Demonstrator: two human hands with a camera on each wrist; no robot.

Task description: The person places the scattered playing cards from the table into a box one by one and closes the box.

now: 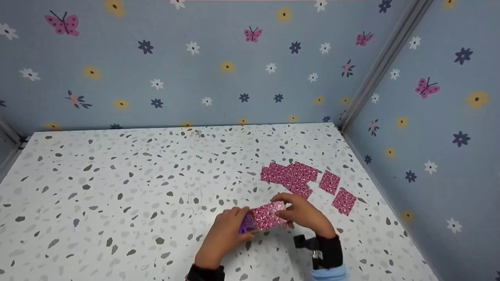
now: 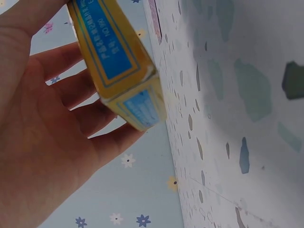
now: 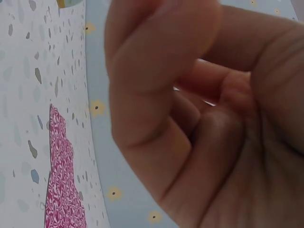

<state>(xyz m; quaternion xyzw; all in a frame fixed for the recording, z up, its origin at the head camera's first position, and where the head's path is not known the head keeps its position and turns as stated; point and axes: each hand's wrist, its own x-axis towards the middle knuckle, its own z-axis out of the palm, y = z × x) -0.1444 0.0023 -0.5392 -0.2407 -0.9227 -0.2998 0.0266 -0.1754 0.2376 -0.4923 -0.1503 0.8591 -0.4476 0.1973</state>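
Observation:
My left hand (image 1: pixel 228 230) grips a small card box, its fingers round the far side and the thumb at the near side. In the left wrist view the box (image 2: pixel 116 61) is yellow with blue printed panels; from the head its purple face (image 1: pixel 247 224) shows. Pink-and-white swirl-patterned cards (image 1: pixel 267 215) sit at the box's right end, partly overlapping it. My right hand (image 1: pixel 302 212) pinches these cards at their right edge between thumb and fingers. Curled fingers fill much of the right wrist view, where the held cards are hidden.
Beyond my right hand, several matching pink cards (image 1: pixel 295 175) lie overlapping on the speckled white table (image 1: pixel 129 187). Two single cards lie to their right, one card (image 1: pixel 329 182) farther back and another card (image 1: pixel 344 201) nearer. Flower-patterned blue panels (image 1: pixel 218 86) border the back and right.

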